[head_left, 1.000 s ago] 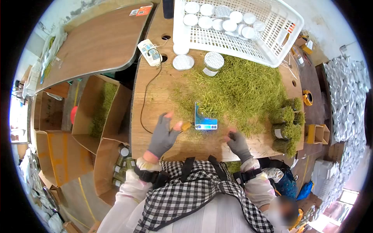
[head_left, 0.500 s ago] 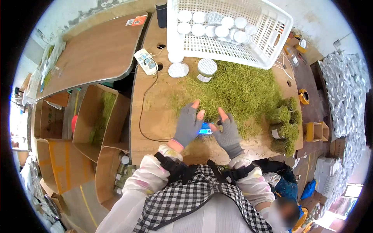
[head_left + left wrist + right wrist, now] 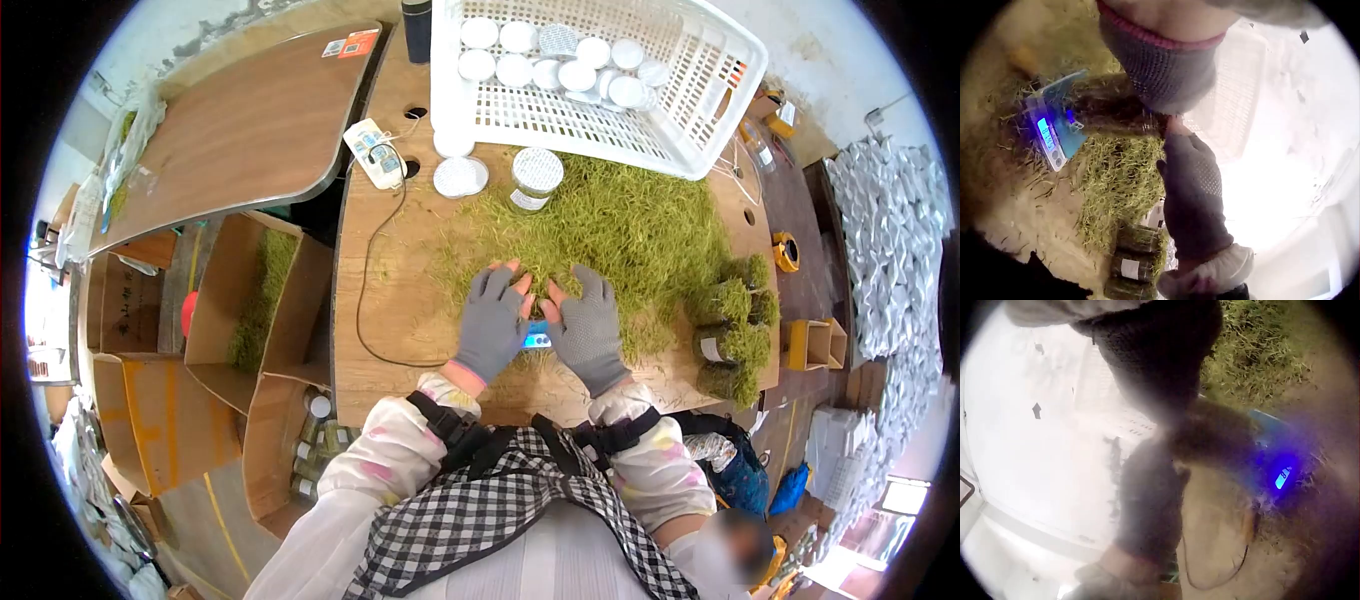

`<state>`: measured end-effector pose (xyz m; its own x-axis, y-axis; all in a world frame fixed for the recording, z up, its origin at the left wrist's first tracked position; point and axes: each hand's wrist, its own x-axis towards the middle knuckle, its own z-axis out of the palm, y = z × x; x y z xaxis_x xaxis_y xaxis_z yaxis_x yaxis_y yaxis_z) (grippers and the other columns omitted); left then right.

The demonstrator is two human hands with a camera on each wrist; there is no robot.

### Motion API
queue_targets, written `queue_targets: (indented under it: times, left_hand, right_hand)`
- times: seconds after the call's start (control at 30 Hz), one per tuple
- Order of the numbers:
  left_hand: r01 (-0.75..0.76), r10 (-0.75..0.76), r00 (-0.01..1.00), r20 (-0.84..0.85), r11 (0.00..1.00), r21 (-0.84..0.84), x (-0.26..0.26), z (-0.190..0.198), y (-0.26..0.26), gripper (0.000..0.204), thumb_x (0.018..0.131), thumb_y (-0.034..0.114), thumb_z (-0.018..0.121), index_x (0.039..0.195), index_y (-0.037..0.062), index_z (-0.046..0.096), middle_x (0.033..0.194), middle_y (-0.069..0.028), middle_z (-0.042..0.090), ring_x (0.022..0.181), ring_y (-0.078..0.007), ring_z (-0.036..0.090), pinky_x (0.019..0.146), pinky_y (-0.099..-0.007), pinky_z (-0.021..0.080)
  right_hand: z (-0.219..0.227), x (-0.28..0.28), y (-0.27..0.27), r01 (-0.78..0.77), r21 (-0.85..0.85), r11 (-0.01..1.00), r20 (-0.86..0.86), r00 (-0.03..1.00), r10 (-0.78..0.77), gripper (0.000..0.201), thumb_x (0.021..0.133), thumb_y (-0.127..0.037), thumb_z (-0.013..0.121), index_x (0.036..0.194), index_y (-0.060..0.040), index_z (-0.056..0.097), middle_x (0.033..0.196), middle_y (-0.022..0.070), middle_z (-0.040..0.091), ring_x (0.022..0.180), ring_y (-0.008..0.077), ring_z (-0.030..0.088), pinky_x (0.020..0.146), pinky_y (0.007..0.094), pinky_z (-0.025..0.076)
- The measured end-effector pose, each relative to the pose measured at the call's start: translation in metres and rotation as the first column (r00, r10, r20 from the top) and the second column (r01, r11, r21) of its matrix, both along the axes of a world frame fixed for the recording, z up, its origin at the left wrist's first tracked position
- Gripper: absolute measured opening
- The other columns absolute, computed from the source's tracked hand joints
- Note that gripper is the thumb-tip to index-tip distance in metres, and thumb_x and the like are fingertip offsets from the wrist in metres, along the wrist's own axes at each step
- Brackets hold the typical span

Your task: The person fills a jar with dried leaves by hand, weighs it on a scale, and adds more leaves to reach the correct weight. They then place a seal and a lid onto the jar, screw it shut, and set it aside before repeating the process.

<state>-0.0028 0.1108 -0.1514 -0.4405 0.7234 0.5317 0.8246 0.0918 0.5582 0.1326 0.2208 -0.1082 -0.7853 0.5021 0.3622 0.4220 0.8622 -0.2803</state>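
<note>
My gloved left hand (image 3: pixel 490 325) and gloved right hand (image 3: pixel 590 335) face each other over a small blue-lit scale (image 3: pixel 537 340), bare fingertips showing. In the left wrist view a clear jar (image 3: pixel 1113 115) with dark contents stands on the scale, its lit display towards me. Both hands meet at the jar's mouth, fingers fairly straight and reaching over its top. Their fingertips are partly hidden there. Dried green herb (image 3: pixel 640 230) lies heaped just beyond and to the right of the hands.
A white plastic basket (image 3: pixel 600 125) of round-lidded containers stands at the back. A lidded jar (image 3: pixel 537 172) and a flat lid (image 3: pixel 461 177) sit in front of it. Several herb-topped jars (image 3: pixel 715 345) line the right side. A cable (image 3: pixel 370 285) runs from a power strip (image 3: pixel 375 155) on the left.
Both hands have come inward from either side of the scale to the jar's mouth. Over the last half second they have drawn closer together, the thumbs turning inward.
</note>
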Motion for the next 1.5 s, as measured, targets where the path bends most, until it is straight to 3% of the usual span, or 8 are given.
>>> queue_targets:
  times: [0.37, 0.77, 0.83, 0.97, 1.13, 1.3, 1.37, 1.5]
  left_hand:
    - [-0.095, 0.108, 0.994, 0.018, 0.934, -0.345, -0.003, 0.005, 0.012, 0.021, 0.091, 0.024, 0.067, 0.104, 0.0105, 0.075, 0.132, -0.0144, 0.061, 0.12, -0.0385, 0.057, 0.091, -0.0501, 0.053]
    - [-0.105, 0.122, 0.969, 0.214, 0.991, -0.089, -0.002, 0.011, 0.006, 0.024, 0.091, 0.023, 0.073, 0.111, 0.0093, 0.072, 0.13, -0.0206, 0.059, 0.118, -0.0405, 0.058, 0.099, -0.0474, 0.05]
    - [-0.09, 0.083, 0.953, 0.292, 0.996, 0.012, -0.004, 0.018, 0.002, 0.026, 0.092, 0.023, 0.074, 0.114, 0.0087, 0.071, 0.131, -0.0216, 0.057, 0.119, -0.0403, 0.057, 0.101, -0.0467, 0.049]
    - [-0.025, -0.011, 0.924, 0.383, 0.996, 0.087, -0.019, 0.032, -0.013, 0.029, 0.094, 0.022, 0.072, 0.119, 0.0088, 0.068, 0.133, -0.0213, 0.056, 0.123, -0.0392, 0.056, 0.103, -0.0443, 0.048]
    - [-0.091, 0.112, 0.909, 0.401, 0.993, -0.07, -0.034, 0.01, -0.052, 0.03, 0.093, 0.018, 0.072, 0.12, 0.0064, 0.067, 0.131, -0.0213, 0.057, 0.122, -0.0374, 0.057, 0.101, -0.043, 0.048]
    - [-0.053, 0.131, 0.869, 0.477, 0.983, -0.173, -0.029, -0.027, -0.086, 0.031, 0.094, 0.017, 0.07, 0.121, 0.0034, 0.066, 0.127, -0.0218, 0.058, 0.119, -0.0353, 0.058, 0.099, -0.0408, 0.049]
    - [-0.022, 0.123, 0.831, 0.542, 0.982, -0.188, -0.031, -0.029, -0.092, 0.031, 0.094, 0.017, 0.069, 0.121, 0.0023, 0.065, 0.125, -0.0219, 0.059, 0.118, -0.0341, 0.059, 0.098, -0.0396, 0.049]
    - [-0.05, 0.144, 0.894, 0.425, 0.973, -0.225, -0.034, -0.02, -0.094, 0.029, 0.095, 0.017, 0.067, 0.119, 0.0007, 0.066, 0.121, -0.0206, 0.062, 0.116, -0.0302, 0.06, 0.096, -0.0365, 0.051]
  right_hand:
    - [-0.004, -0.018, 0.008, 0.116, -0.106, 0.988, 0.258, 0.962, -0.085, 0.026, 0.091, -0.034, 0.067, 0.092, -0.0099, 0.077, 0.131, 0.0206, 0.061, 0.115, 0.0415, 0.059, 0.095, 0.0501, 0.05]
    - [-0.021, 0.023, 0.028, -0.059, -0.342, 0.938, -0.238, 0.971, -0.026, 0.028, 0.088, -0.017, 0.076, 0.111, -0.0031, 0.069, 0.12, 0.0186, 0.061, 0.103, 0.035, 0.061, 0.09, 0.0417, 0.051]
    - [-0.038, 0.055, 0.043, 0.131, -0.649, 0.75, -0.053, 0.975, -0.217, 0.039, 0.089, -0.019, 0.075, 0.123, -0.003, 0.064, 0.12, 0.0186, 0.062, 0.102, 0.0345, 0.063, 0.09, 0.0405, 0.052]
    - [-0.096, 0.141, 0.077, 0.369, -0.588, 0.72, 0.206, 0.929, -0.307, 0.065, 0.084, -0.025, 0.08, 0.139, -0.0032, 0.054, 0.127, 0.0221, 0.059, 0.114, 0.0371, 0.06, 0.098, 0.0428, 0.05]
    - [-0.154, 0.22, 0.093, 0.859, -0.306, 0.412, 0.58, 0.511, -0.635, 0.094, 0.073, -0.037, 0.086, 0.15, -0.0039, 0.044, 0.142, 0.0335, 0.047, 0.133, 0.046, 0.045, 0.112, 0.0467, 0.04]
    - [-0.151, 0.174, 0.076, 0.764, -0.466, 0.446, 0.42, 0.634, -0.649, 0.088, 0.075, -0.032, 0.084, 0.15, -0.0067, 0.046, 0.145, 0.0356, 0.043, 0.134, 0.0496, 0.043, 0.112, 0.0462, 0.041]
    - [-0.151, 0.147, 0.064, 0.64, -0.348, 0.684, 0.285, 0.768, -0.574, 0.066, 0.078, -0.027, 0.08, 0.137, -0.0067, 0.058, 0.134, 0.0322, 0.055, 0.125, 0.0454, 0.054, 0.105, 0.0453, 0.047]
    - [-0.147, 0.112, 0.073, 0.564, -0.539, 0.626, 0.322, 0.825, -0.465, 0.024, 0.083, -0.015, 0.075, 0.103, -0.0029, 0.067, 0.099, 0.0181, 0.071, 0.089, 0.0328, 0.07, 0.082, 0.0428, 0.055]
